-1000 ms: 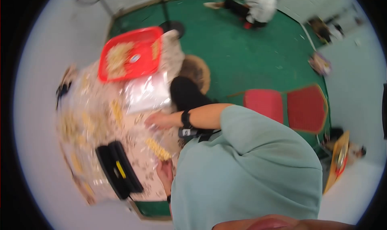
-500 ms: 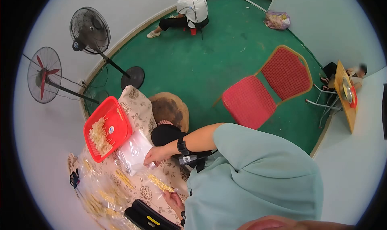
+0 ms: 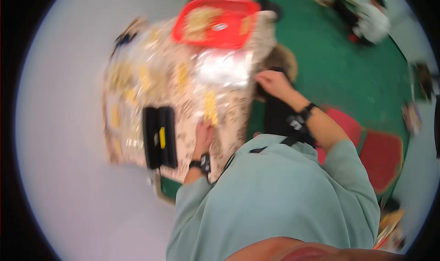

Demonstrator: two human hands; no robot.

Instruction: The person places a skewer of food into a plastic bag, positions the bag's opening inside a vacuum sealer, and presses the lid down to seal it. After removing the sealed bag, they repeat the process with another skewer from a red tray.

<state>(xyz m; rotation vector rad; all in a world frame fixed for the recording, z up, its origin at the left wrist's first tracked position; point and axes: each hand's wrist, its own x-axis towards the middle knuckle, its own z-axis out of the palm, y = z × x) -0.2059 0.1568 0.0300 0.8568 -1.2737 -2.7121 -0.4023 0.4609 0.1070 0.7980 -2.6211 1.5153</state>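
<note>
- Two hands: the left hand (image 3: 205, 132) over the counter (image 3: 229, 136), the right hand (image 3: 273, 83) farther and to the right, by its edge.
- One yellow strip (image 3: 210, 104) lies just beyond the left fingers, which are clamped on its near end.
- The right fingers are blurred; I cannot tell whether they are apart or together.
- One second strip (image 3: 183, 75), farther and left.
- One clear plastic sheaf (image 3: 224, 69), beyond the first strip.
- One black case (image 3: 151, 137), open, left of the left hand.
- One red basket (image 3: 236, 17), far, holding uncountable pale pieces (image 3: 199, 23).
</note>
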